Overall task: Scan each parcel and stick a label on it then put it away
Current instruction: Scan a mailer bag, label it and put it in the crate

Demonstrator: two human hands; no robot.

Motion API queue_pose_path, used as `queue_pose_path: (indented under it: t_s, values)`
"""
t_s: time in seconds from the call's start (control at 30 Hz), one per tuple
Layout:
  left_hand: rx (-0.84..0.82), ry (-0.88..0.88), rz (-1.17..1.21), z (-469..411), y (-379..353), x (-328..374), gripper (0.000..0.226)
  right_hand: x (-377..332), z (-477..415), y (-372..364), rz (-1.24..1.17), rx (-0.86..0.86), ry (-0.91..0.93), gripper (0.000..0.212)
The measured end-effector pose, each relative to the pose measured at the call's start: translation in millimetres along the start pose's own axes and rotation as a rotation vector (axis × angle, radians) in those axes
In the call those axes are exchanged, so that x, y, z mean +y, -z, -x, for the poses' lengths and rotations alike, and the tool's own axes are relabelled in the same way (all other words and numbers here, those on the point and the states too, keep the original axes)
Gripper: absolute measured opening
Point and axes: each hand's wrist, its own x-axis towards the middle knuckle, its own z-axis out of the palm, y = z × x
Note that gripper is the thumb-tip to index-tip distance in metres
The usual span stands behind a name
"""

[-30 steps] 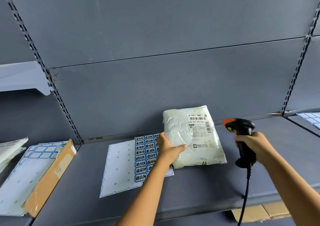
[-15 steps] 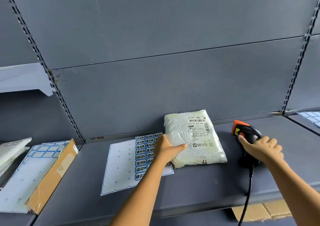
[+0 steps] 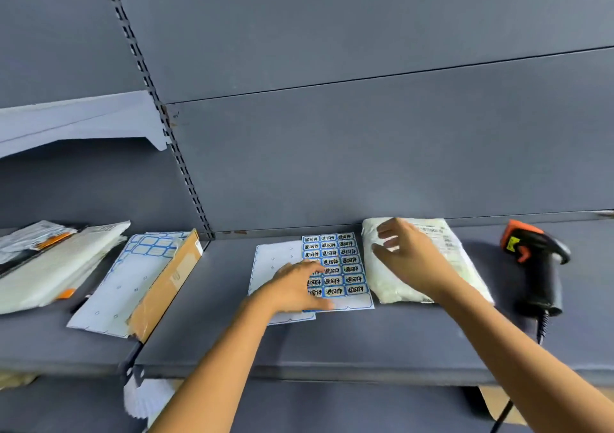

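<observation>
Two things here need a feel for how they handle. The white backing sheet of blue-bordered labels (image 3: pixel 345 260) lies flat on the dark grey metal shelf (image 3: pixel 332 339). Its labels look thin and limp, so one is probably best lifted by a corner while the sheet is pinned down. Just beside the sheet's right edge lies the white soft plastic mailer parcel (image 3: pixel 387 285), printed slip upward. It looks light and pillowy with a slick, crinkled skin, so it would likely sag if taken by one corner. A hold across a long edge, or a flat palm on top, seems safer.

The left hand (image 3: pixel 292 286) rests on the sheet's lower left part, fingers straight and flat on the labels, gripping nothing. The forearm comes up from below the sheet. The right hand (image 3: pixel 408 256) is to the right of the sheet, over the parcel. Its fingers are spread and relaxed and point back toward the sheet. Whether they touch the plastic I cannot tell.

Farther right of the sheet, beyond the parcel, a black handheld scanner with an orange head (image 3: pixel 538 266) lies on the shelf, unheld.
</observation>
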Motion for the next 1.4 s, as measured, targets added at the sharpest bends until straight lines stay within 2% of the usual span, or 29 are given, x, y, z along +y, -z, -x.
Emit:
queue_pose_path:
  t_s: [0.1,0.2,0.3,0.4,0.43,0.53,0.57,0.63,0.7,0.77,0.87,1.0,1.23,1.4]
  values:
    - [-0.017,-0.007,-0.115,16,-3,-8,0.072,-21,1,-29,-0.183,-0.271,-0.156,0.034]
    - [0.025,-0.052,-0.109,23,-5,-6,0.061,-18,6,-50,-0.127,-0.433,-0.241,0.042]
    - [0.058,-0.067,-0.115,26,-4,-3,0.057,-11,9,-59,-0.075,-0.433,-0.221,0.047]
    - [0.138,-0.095,-0.194,29,-8,-3,0.038,-11,12,-62,-0.132,-0.351,-0.193,0.043]
    - [0.199,-0.135,-0.265,30,-10,-2,0.033,-13,14,-62,-0.169,-0.302,-0.199,0.037]
    - [0.503,-0.293,-0.449,32,-16,-4,0.036,-21,28,-61,-0.305,-0.131,-0.253,0.012]
    - [0.628,-0.337,-0.48,34,-16,-5,0.037,-23,33,-60,-0.338,-0.1,-0.277,0.014]
    - [0.813,-0.376,-0.507,35,-17,-7,0.036,-26,41,-61,-0.506,-0.128,-0.359,0.026]
    - [0.91,-0.376,-0.476,34,-21,-5,0.031,-36,45,-62,-0.811,-0.259,-0.534,0.03]
    - [0.912,-0.418,-0.411,32,-27,3,0.022,-42,42,-66,-1.01,-0.335,-0.642,0.029]
    - [0.885,-0.44,-0.319,32,-38,14,0.017,-39,37,-73,-1.165,-0.31,-0.685,0.021]
    - [0.838,-0.376,-0.077,40,-39,12,0.021,-23,41,-74,-1.195,-0.332,-0.63,0.016]
    - [0.784,-0.22,0.256,51,-35,18,0.034,-18,47,-78,-1.183,-0.341,-0.408,0.018]
    - [0.793,-0.184,0.293,50,-34,26,0.021,-19,45,-80,-1.13,-0.227,-0.38,0.014]
